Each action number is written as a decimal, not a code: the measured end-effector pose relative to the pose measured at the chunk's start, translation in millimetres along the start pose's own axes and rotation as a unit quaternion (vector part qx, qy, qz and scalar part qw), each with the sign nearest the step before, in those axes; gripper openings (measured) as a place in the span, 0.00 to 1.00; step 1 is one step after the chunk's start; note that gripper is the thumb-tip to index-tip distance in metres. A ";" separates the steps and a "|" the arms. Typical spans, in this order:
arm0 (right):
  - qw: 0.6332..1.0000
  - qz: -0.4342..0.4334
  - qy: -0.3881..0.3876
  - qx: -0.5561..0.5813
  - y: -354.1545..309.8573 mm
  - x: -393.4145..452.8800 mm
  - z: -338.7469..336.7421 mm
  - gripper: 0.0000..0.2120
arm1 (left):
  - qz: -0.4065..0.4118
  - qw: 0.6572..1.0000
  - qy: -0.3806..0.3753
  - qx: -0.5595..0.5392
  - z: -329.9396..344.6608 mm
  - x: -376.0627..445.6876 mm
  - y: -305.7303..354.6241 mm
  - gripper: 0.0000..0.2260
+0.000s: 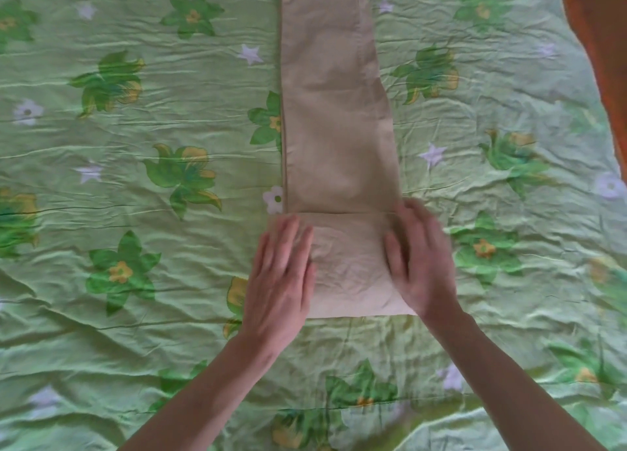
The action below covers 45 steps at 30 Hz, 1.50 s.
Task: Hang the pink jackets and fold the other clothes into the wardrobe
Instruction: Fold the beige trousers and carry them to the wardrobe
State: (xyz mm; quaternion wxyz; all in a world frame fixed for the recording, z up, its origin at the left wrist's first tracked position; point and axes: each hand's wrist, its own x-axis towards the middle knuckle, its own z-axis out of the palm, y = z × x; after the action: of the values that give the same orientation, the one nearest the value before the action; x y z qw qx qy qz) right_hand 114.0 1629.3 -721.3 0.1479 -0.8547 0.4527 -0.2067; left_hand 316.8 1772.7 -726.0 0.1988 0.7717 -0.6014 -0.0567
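Folding is in hand: the beige trousers (336,117) lie lengthwise on the green floral bedspread (135,179), legs stacked, the near end already turned over into a first fold. The left hand (281,274) rests flat, fingers spread, on the fold's left edge; the right hand (420,260), also flat and open though slightly blurred, presses the right edge. Neither pinches cloth. Judged next: grip the folded end and turn it over again towards the far end. Fabric appears lightly creased, edges aligned.

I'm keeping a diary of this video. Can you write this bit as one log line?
step: folding beige trousers | left hand: flat on fold | right hand: flat on fold | surface: green floral bedsheet | grip: none, palms open
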 end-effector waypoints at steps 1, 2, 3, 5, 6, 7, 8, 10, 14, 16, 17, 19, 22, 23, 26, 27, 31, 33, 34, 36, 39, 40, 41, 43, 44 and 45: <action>0.997 -0.068 -0.040 0.010 3.1 -5.4 0.1 0.24 | 0.026 0.999 -0.034 0.008 3.7 -2.3 -1.1 0.26; 0.990 -0.113 -0.078 0.007 6.1 -11.4 1.0 0.27 | 0.034 0.998 -0.056 0.010 7.7 -5.0 -2.4 0.27; 0.985 -0.135 -0.109 -0.005 9.4 -16.5 3.2 0.30 | 0.036 0.997 -0.071 0.005 11.3 -6.5 -4.2 0.28; 0.981 -0.133 -0.142 -0.018 14.2 -20.3 9.1 0.35 | 0.036 0.996 -0.080 -0.004 16.5 -7.6 -7.4 0.30; 0.981 -0.124 -0.150 -0.021 15.4 -18.9 12.1 0.36 | 0.036 0.996 -0.081 -0.005 18.5 -6.3 -8.4 0.31; 0.980 -0.114 -0.159 -0.025 16.2 -16.4 14.3 0.36 | 0.033 0.996 -0.084 -0.001 20.1 -4.6 -8.8 0.31; 0.980 -0.106 -0.169 -0.028 16.6 -13.5 15.5 0.37 | 0.032 0.995 -0.090 0.006 20.9 -2.9 -8.9 0.33; 0.978 -0.098 -0.183 -0.032 16.4 -9.4 16.0 0.38 | 0.035 0.993 -0.110 0.020 20.1 -0.9 -8.8 0.36; 0.977 -0.121 -0.169 -0.044 19.1 -14.7 14.1 0.40 | 0.103 0.984 -0.136 0.044 12.8 -6.2 -16.4 0.42; 0.977 -0.150 -0.142 -0.050 22.2 -23.2 14.3 0.42 | 0.137 0.977 -0.149 0.067 9.2 -13.3 -20.3 0.45; 0.975 -0.170 -0.132 -0.051 24.6 -29.5 13.9 0.43 | 0.142 0.974 -0.160 0.076 6.7 -15.7 -20.8 0.46; 0.966 -0.205 -0.143 -0.061 30.5 -42.8 10.3 0.47 | 0.141 0.970 -0.179 0.087 1.9 -17.2 -17.3 0.49; 0.949 -0.234 -0.183 -0.103 38.8 -54.4 -1.3 0.52 | 0.118 0.959 -0.230 0.117 -4.7 -12.1 -2.3 0.57; 0.944 -0.238 -0.192 -0.120 39.5 -55.1 -4.9 0.53 | 0.104 0.956 -0.244 0.127 -6.7 -10.1 3.8 0.59; 0.935 -0.230 -0.214 -0.164 30.8 -51.3 -13.1 0.59 | 0.074 0.949 -0.265 0.154 -11.7 -5.1 20.3 0.59; 0.937 -0.218 -0.212 -0.171 24.9 -50.1 -15.0 0.62 | 0.065 0.949 -0.268 0.152 -13.5 -3.6 24.0 0.59; 0.954 -0.168 -0.194 -0.156 3.1 -48.9 -19.5 0.64 | 0.040 0.953 -0.273 0.123 -23.1 -1.0 28.1 0.54; 0.963 -0.147 -0.192 -0.121 -3.4 -46.8 -26.6 0.62 | 0.039 0.953 -0.278 0.118 -30.4 0.4 28.0 0.50; 0.965 -0.141 -0.193 -0.106 -6.1 -45.3 -31.7 0.60 | 0.038 0.949 -0.290 0.119 -34.4 1.4 28.9 0.48; 0.965 -0.148 -0.193 -0.095 -9.8 -44.3 -44.4 0.53 | 0.030 0.939 -0.323 0.116 -45.1 3.1 32.9 0.45; 0.963 -0.174 -0.191 -0.077 -12.3 -43.0 -66.7 0.43 | 0.013 0.925 -0.370 0.089 -67.2 2.7 41.8 0.40; 0.963 -0.174 -0.196 -0.062 -13.7 -44.1 -74.4 0.40 | 0.008 0.917 -0.390 0.077 -75.4 1.8 44.2 0.38; 0.962 -0.173 -0.207 -0.048 -15.4 -46.2 -82.5 0.37 | 0.007 0.909 -0.411 0.065 -84.2 1.9 45.4 0.37; 0.952 -0.153 -0.263 -0.032 -22.5 -46.4 -100.5 0.34 | 0.007 0.896 -0.444 0.025 -101.4 4.7 48.5 0.32; 0.944 -0.127 -0.304 -0.031 -27.0 -43.2 -109.7 0.33 | 0.006 0.887 -0.462 -0.002 -109.0 7.1 49.6 0.30; 0.933 -0.098 -0.344 -0.027 -29.1 -38.1 -117.3 0.34 | -0.001 0.872 -0.488 -0.036 -116.9 10.4 50.5 0.28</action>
State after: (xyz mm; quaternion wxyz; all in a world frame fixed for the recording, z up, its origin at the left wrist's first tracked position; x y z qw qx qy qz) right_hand 58.4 1669.4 -614.7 0.2503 -0.9173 0.2933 0.0993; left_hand 312.1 1780.7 -598.6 -0.0929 0.6388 -0.6185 -0.4481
